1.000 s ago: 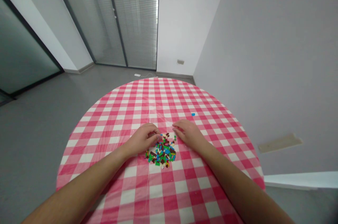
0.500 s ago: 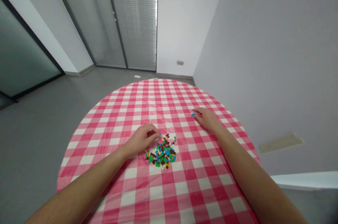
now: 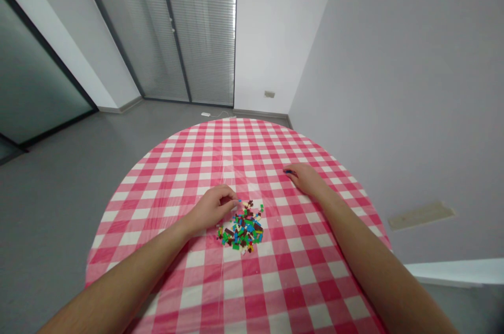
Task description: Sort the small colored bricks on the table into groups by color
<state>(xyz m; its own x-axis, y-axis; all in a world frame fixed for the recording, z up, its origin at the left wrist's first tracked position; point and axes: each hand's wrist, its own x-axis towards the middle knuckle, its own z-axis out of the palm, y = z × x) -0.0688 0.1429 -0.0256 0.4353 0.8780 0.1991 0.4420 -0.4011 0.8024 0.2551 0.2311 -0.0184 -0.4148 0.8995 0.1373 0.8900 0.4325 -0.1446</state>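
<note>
Near the centre of the red-and-white gingham tablecloth (image 3: pixel 220 139), a heap of small plastic building bricks (image 3: pixel 242 230) lies in mixed colours. At its upper left edge, the left hand (image 3: pixel 212 208) pinches a blue brick (image 3: pixel 238 200) in its fingertips, the hold so tiny a piece demands. Well apart, toward the upper right, the right hand (image 3: pixel 305 177) curls over a dark blue piece (image 3: pixel 290 171); it seems grasped, though the fingers partly hide it.
</note>
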